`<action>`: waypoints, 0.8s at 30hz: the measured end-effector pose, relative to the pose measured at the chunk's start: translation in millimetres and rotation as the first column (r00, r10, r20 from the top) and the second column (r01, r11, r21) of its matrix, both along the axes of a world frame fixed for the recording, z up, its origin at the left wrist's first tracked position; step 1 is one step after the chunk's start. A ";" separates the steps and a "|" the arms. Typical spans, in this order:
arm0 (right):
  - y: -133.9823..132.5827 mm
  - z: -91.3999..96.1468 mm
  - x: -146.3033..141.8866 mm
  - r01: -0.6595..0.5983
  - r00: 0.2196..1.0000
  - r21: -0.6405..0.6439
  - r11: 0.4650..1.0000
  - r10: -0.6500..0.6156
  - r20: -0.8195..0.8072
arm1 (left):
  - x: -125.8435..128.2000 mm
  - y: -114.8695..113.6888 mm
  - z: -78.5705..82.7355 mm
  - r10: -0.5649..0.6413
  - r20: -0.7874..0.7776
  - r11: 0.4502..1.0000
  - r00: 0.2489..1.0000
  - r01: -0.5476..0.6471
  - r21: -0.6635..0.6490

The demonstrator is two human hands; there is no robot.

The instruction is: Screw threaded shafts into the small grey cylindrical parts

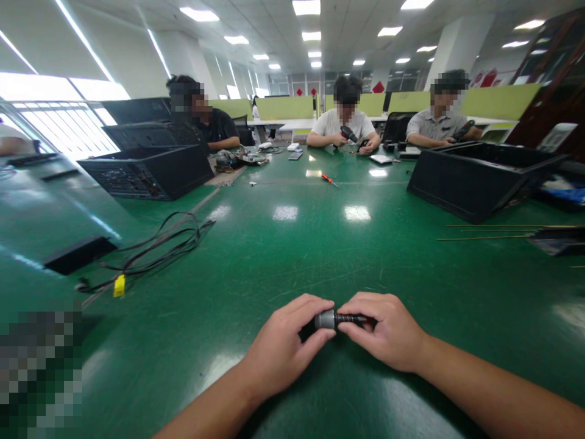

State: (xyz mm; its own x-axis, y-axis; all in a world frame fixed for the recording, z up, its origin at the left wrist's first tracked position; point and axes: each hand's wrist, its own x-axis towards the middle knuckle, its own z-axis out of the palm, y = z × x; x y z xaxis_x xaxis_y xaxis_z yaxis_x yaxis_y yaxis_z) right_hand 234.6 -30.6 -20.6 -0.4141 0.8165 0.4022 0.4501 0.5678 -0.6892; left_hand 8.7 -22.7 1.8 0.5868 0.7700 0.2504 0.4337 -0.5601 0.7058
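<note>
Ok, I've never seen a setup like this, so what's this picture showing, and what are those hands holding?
There's no machine here: these are a person's bare hands, seen by one camera worn on their head, looking forward and down. The left hand pinches a grey collar; the right hand grips a dark rod next to it. I can't tell whether those two are joined. On the green table lie black cables to the left, a screwdriver farther away, and a big black box on the left and another on the right. Other people sit beyond.
</note>
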 end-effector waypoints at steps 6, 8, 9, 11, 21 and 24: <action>-0.8 0.5 0.2 -0.003 1.000 -0.004 1.000 0.003 -0.002 | -0.8 -0.1 -1.2 0.000 -0.009 1.000 1.000 0.000 -0.001; -0.5 0.9 0.1 -0.002 1.000 -0.004 1.000 0.002 -0.007 | -0.6 -0.1 -1.1 -0.004 -0.008 1.000 1.000 0.004 0.000; -0.4 1.1 0.1 -0.001 1.000 -0.003 1.000 0.001 -0.008 | -0.5 -0.1 -1.0 -0.006 -0.006 1.000 1.000 0.006 0.003; -0.2 1.2 0.4 -0.001 1.000 -0.002 1.000 0.001 -0.008 | -0.3 0.0 -0.7 -0.011 -0.002 1.000 1.000 0.011 0.005; 0.0 -0.4 0.5 0.007 1.000 0.020 1.000 -0.007 -0.023 | -0.7 0.5 -2.3 -0.010 0.010 1.000 1.000 0.010 0.028; -0.1 0.2 0.1 0.008 1.000 0.018 1.000 -0.008 -0.024 | -0.6 0.7 -2.5 -0.007 0.005 1.000 1.000 0.007 0.024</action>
State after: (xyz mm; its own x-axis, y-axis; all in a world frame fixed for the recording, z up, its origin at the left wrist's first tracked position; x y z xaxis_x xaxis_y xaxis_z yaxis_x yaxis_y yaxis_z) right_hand 234.7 -30.7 -20.4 -0.3974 0.8123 0.4270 0.4379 0.5767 -0.6896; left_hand 8.1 -22.0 -0.7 0.5913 0.7594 0.2716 0.4262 -0.5801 0.6941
